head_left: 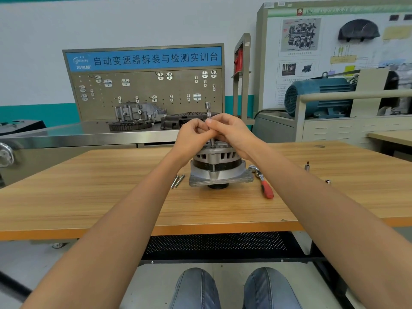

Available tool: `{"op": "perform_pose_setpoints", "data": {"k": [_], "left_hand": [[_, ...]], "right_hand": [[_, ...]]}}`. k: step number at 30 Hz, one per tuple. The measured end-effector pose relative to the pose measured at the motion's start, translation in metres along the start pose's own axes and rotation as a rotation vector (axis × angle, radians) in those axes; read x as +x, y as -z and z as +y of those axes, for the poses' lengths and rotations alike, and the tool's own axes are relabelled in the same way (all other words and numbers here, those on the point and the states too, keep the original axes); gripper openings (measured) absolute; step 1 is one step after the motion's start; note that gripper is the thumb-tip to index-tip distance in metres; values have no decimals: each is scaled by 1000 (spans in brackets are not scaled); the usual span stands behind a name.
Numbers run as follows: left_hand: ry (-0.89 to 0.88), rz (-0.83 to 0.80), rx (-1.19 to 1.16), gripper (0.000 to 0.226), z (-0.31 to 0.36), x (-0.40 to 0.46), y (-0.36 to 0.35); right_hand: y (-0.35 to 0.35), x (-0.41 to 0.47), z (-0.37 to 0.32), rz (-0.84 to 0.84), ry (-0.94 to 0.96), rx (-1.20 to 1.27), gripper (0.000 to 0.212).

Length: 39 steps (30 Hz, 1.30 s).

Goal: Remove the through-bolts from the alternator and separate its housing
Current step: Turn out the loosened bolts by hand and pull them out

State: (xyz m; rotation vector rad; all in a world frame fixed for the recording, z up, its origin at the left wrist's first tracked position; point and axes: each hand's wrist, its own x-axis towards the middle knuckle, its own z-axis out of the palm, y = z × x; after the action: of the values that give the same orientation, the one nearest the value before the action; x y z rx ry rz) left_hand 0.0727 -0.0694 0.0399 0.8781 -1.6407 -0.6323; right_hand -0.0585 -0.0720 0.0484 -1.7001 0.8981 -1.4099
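Behind my bench stands a grey pegboard point(145, 92) with hooks and a blue banner, and on the steel counter below it lie a gear ring point(130, 125) and dark castings. To the right sits a teal motor point(321, 95) behind a rail.

My wooden table point(111, 197) runs wide to both sides, its orange front edge close to my knees, with plenty of bare board on the left and in front of the alternator point(219, 167). The alternator stands upright near the table's middle, well back from the front edge, its flange down.

Both my hands meet above it. My left hand point(196, 136) and right hand point(231, 132) curl their fingers round a slim extension bar point(209, 112) that stands upright, its lower end on a through-bolt point(213, 168) at the housing's top, its upper end poking above my fingers.

Two loose bolts point(177, 181) lie just left of the flange. A red-handled ratchet point(264, 184) lies just right of it, almost touching the flange corner. Farther right, well apart, stand two small sockets point(307, 167), one nearer the right edge.
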Motion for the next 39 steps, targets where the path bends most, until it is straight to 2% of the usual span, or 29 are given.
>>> {"op": "perform_pose_setpoints", "data": {"k": [4, 8, 12, 18, 23, 28, 32, 34, 39], "left_hand": [[-16, -66, 12, 4, 2, -3, 4], [-22, -89, -4, 17, 3, -5, 6], [-10, -64, -31, 13, 0, -3, 6], [-8, -10, -3, 21, -1, 0, 2], [-23, -61, 0, 6, 1, -3, 3], [-14, -90, 11, 21, 2, -5, 8], [-21, -69, -29, 10, 1, -4, 6], [-28, -34, -39, 11, 0, -3, 4], [-25, -24, -8, 13, -2, -2, 1]], "right_hand": [[2, 0, 1, -17, 4, -38, 17], [2, -2, -2, -28, 11, -60, 17], [1, -3, -4, -57, -5, -66, 24], [-1, -1, -4, -13, -49, -64, 34], [1, -2, -1, 13, -7, -61, 13], [2, -2, -2, -20, -5, -48, 21], [0, -1, -3, -10, -29, -5, 27], [-1, -1, -2, 23, -29, -2, 29], [1, -1, 0, 31, -6, 16, 10]]}}
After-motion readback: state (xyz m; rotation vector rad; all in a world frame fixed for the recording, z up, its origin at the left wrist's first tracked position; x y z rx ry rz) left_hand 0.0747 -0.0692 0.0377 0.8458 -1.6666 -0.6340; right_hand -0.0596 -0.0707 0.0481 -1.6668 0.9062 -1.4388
